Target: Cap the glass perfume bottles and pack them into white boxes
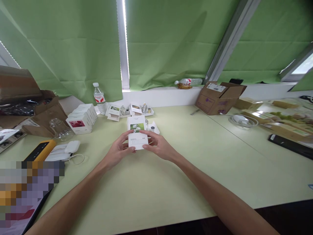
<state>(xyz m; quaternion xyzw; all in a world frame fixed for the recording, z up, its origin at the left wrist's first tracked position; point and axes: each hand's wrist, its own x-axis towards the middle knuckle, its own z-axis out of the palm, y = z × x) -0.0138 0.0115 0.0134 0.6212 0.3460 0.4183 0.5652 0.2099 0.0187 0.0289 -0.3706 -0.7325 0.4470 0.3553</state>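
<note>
A small white box (pixel 137 134) with a flower picture on its raised lid sits on the pale green table (pixel 151 182). Both my hands grip it. My left hand (pixel 119 148) wraps the box's left side with the thumb on its front. My right hand (pixel 159 144) holds the right side, fingers curled over the front edge. Just behind the box lie a small white insert and a little bottle (pixel 153 128).
A row of white boxes (pixel 81 119) and a water bottle (pixel 99 98) stand at back left. More small boxes and bottles (pixel 133 110) sit near the window sill. A cardboard carton (pixel 218 98) is at back right; a charger (pixel 70 147) and yellow device (pixel 40 150) lie left.
</note>
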